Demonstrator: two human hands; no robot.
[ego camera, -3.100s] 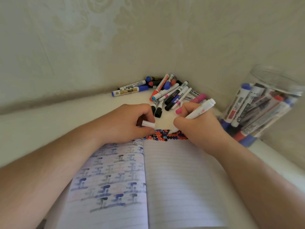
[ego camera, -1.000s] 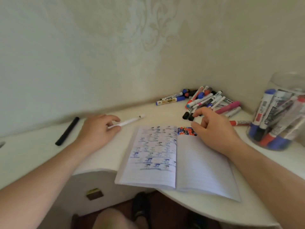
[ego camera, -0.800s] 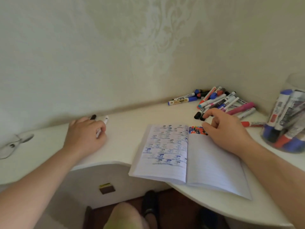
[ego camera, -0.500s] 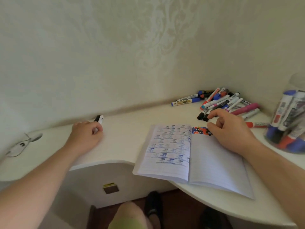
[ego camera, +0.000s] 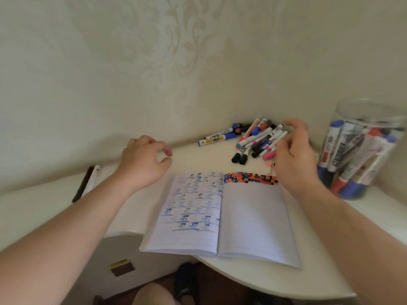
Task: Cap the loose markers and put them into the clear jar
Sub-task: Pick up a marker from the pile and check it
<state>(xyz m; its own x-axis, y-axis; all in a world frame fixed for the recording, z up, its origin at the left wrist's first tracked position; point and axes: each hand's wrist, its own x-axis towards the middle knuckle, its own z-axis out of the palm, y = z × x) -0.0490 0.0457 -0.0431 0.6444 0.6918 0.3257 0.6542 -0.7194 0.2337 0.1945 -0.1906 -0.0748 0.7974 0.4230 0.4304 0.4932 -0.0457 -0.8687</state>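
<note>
Partly done: clear jar (ego camera: 361, 155) at right edge holds several markers; loose pile (ego camera: 255, 139) remains upper right. Left hand (ego camera: 143, 164) loosely curled, empty; right hand (ego camera: 293, 157) over pile, grip unclear.

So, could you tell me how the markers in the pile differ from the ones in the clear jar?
The pile of markers lies flat and scattered on the desk; the markers in the clear jar stand tilted, packed together. The right hand reaches over the pile, not the jar. Both hold mixed blue, red and black markers.

White desk (ego camera: 253, 280) bears notebook (ego camera: 220, 216), loose markers (ego camera: 257, 139), clear jar (ego camera: 361, 150).
</note>
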